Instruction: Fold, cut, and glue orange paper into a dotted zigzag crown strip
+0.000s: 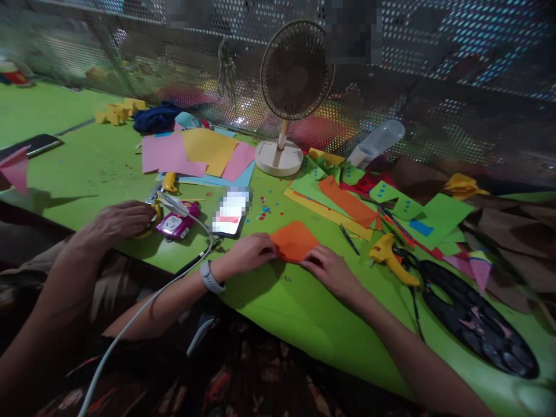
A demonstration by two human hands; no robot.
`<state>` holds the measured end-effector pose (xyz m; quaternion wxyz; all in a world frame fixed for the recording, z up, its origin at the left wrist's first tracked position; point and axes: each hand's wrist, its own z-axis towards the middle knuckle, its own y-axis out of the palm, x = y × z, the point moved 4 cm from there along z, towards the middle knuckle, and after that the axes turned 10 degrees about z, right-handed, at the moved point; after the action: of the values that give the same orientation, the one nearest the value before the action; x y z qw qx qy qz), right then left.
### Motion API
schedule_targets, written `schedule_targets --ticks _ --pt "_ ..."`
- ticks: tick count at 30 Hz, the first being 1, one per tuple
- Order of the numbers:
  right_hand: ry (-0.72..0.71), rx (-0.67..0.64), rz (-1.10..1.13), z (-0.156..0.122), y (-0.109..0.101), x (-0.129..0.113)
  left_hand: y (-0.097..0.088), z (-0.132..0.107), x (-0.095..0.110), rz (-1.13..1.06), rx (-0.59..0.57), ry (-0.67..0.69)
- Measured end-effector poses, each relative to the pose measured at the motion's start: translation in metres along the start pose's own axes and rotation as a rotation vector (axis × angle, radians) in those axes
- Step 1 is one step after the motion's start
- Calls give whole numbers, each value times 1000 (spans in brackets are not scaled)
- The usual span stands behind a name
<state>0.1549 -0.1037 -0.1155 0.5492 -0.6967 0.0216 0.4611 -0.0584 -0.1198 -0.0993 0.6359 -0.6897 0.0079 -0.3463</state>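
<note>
A folded piece of orange paper (297, 240) lies on the green tabletop (278, 313) between my two hands. My left hand (252, 252), below a light wristwatch, pinches the paper's left corner. At its lower right edge, the fingers of my right hand (325, 269) are closed on the paper too. A lit phone (231, 211) rests just beyond my left hand. Small red and blue paper bits (264, 209) are scattered past the orange paper. A thin dark pen-like tool (349, 240) lies to the right of my right hand.
Another person's hand (125, 220) is at left, beside a purple power socket (178, 223). A white cable (130, 330) crosses my left forearm. A fan (279, 156), coloured sheets (174, 153), green paper cutouts (443, 217), a yellow glue gun (393, 260) and a black oval object (478, 321) surround the work spot.
</note>
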Motion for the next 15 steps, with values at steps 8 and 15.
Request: schedule_targets --ticks 8,15 --pt "67 -36 58 -1 -3 7 -11 -23 -32 39 33 -53" --pt "103 -44 84 -1 -3 9 -16 -34 -4 535 199 -251"
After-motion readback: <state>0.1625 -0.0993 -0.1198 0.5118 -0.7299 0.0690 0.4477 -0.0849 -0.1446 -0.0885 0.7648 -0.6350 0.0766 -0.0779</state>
